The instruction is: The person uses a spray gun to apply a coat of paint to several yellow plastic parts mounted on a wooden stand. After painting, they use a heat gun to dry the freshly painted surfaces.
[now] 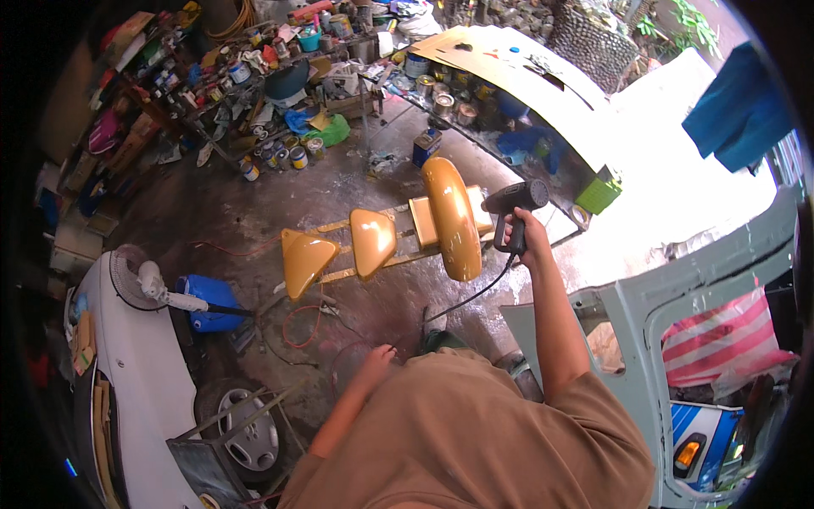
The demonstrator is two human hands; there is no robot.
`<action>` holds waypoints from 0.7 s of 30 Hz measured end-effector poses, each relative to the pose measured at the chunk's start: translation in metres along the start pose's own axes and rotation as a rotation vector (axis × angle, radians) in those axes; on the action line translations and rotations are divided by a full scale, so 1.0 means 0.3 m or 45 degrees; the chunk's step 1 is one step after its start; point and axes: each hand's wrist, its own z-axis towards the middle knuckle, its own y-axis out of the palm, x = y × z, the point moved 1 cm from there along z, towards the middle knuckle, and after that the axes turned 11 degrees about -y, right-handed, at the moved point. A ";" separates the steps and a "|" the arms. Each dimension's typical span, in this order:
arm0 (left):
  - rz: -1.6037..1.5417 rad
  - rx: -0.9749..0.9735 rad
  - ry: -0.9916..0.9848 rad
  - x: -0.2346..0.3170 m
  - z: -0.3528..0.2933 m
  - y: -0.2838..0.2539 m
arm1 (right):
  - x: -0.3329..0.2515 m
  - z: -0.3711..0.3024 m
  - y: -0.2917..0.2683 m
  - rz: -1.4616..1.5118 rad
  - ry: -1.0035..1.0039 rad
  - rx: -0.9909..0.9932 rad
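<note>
My right hand (527, 241) is closed around the handle of a black hair dryer (519, 197), whose nozzle points left at a glossy gold curved fender (454, 219). A dark cord hangs from the dryer's handle toward the floor. The fender stands upright across a low slatted rack (407, 256), just apart from the nozzle. Beside it on the rack lie a boxy gold part (424, 222) and two gold panels, one rounded triangular (372, 243) and one more pointed (309, 263). My left hand (375, 366) hangs low by my waist, empty, its fingers loosely apart.
A grey-green vehicle body shell (644, 297) rises close on my right. On the left stand a fan (136, 276), a blue container (208, 303) and a white car panel (144, 365). Paint cans (298, 158) and clutter fill the back. An orange cord (297, 335) crosses the floor.
</note>
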 end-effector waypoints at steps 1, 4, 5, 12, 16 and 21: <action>-0.025 -0.004 -0.007 -0.021 -0.021 -0.006 | 0.022 -0.044 -0.027 0.011 0.000 0.040; 0.137 -0.099 -0.033 -0.080 -0.061 -0.027 | 0.088 -0.176 -0.114 0.030 0.043 0.151; 0.172 -0.137 -0.083 -0.086 -0.074 -0.031 | 0.114 -0.221 -0.150 0.054 0.025 0.174; 0.217 -0.143 -0.145 -0.277 -0.156 -0.045 | 0.270 -0.510 -0.248 -0.017 -0.002 0.240; 0.234 -0.136 -0.246 -0.241 -0.239 -0.070 | 0.320 -0.648 -0.233 -0.082 -0.046 0.224; 0.283 -0.035 -0.160 -0.383 -0.257 -0.078 | 0.380 -0.739 -0.131 -0.258 -0.054 0.112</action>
